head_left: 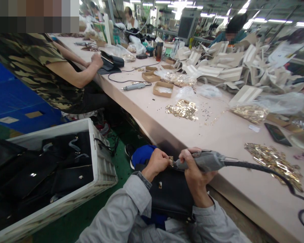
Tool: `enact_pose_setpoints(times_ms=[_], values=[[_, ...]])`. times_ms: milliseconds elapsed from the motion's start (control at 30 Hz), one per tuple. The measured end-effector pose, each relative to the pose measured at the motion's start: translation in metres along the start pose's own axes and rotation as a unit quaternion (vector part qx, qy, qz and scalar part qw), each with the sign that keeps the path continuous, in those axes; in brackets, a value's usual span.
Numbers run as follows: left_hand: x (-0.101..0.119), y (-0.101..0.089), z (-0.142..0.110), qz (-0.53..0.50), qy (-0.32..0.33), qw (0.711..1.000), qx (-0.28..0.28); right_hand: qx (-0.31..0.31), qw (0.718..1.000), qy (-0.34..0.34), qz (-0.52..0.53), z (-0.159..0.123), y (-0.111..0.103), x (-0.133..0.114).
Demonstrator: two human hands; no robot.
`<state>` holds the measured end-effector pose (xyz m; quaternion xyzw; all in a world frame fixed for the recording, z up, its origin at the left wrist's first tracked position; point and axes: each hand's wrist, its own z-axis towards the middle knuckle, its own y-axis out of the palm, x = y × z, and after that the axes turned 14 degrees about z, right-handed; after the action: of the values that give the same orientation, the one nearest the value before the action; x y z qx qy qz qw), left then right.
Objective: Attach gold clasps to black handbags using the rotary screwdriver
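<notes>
My right hand (196,172) is wrapped round a grey electric screwdriver (205,160) whose black cable runs off to the right. Its tip points left at a small gold metal fitting (171,160). My left hand (156,163) pinches that fitting against the top edge of a black leather bag (171,194) lying on my lap. Both hands are closed, just in front of the table's near edge.
The long pink table (225,135) carries piles of gold fittings (275,162), small cardboard boxes (163,89), plastic bags, another screwdriver (134,87) and a phone (277,134). A white crate (101,165) of black bags stands at my left. A person in camouflage (43,67) sits beyond it.
</notes>
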<state>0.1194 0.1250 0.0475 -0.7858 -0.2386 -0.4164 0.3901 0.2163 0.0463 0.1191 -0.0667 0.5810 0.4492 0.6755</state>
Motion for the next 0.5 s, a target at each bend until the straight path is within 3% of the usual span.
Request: enact_pose_setpoints(times_ms=[233, 367, 433, 500], values=[[0.002, 0.0, -0.003, 0.012, 0.033, 0.999, 0.0, -0.084, 0.995, 0.053, 0.03, -0.002, -0.007, 0.011], [0.002, -0.003, -0.004, 0.005, 0.051, 0.999, -0.001, -0.192, 0.979, 0.057, 0.027, 0.001, -0.011, -0.005], [0.0, -0.003, -0.006, -0.005, 0.058, 0.998, -0.001, -0.188, 0.979, 0.031, 0.068, 0.007, -0.014, -0.02], [-0.003, -0.003, -0.008, -0.015, 0.062, 0.998, 0.007, -0.123, 0.985, -0.008, 0.12, 0.015, -0.019, -0.035]])
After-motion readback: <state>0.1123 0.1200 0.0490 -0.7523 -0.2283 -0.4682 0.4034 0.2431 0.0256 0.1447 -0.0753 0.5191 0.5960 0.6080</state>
